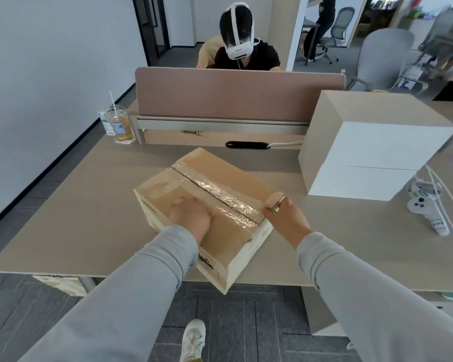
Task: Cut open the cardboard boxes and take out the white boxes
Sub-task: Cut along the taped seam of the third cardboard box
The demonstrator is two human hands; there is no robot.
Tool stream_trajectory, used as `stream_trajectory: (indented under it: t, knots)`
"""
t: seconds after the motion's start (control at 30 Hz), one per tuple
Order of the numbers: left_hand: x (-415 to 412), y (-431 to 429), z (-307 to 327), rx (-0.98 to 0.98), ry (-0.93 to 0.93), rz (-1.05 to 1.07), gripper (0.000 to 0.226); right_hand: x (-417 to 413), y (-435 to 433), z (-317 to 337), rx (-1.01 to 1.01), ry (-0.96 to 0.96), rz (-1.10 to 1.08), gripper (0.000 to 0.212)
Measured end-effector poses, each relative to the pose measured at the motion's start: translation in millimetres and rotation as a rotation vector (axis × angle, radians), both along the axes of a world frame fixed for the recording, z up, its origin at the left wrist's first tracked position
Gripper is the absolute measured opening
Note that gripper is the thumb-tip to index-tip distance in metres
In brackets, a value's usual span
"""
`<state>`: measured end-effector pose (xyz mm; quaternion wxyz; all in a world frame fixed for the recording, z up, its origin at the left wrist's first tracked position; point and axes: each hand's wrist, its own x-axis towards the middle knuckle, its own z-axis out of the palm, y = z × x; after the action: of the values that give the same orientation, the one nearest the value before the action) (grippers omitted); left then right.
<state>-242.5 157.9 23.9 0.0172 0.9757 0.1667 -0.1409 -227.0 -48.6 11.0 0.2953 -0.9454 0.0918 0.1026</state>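
- Fingers of the right hand pinch a cutter at the near tape end on the cardboard box.
- left hand lies flat on top, so prob keep it off the seam and cut shallow.

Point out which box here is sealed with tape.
The brown cardboard box in front, clear tape along its top seam; the two stacked white boxes show none.

Both my arms reach forward, grey sleeves down to wrists. My left hand palm down, fingers flat, pressing on cardboard box top. My right hand curled round small beige cutter at box's right edge.
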Motion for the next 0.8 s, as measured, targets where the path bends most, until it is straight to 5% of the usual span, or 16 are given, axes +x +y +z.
stream_trajectory:
  t: [0.1,0.47,0.8]
  knots:
    - [16,-4,10,0.096,0.04,-0.112,0.06,13,5,1,0.065,0.005,-0.048,0.058]
    - [83,57,-23,-0.076,-0.545,-0.602,0.045,110,42,4,0.032,-0.008,-0.012,0.036]
    - [179,96,-26,-0.303,-0.441,-0.726,0.068,198,93,5,0.075,-0.018,-0.062,0.034]
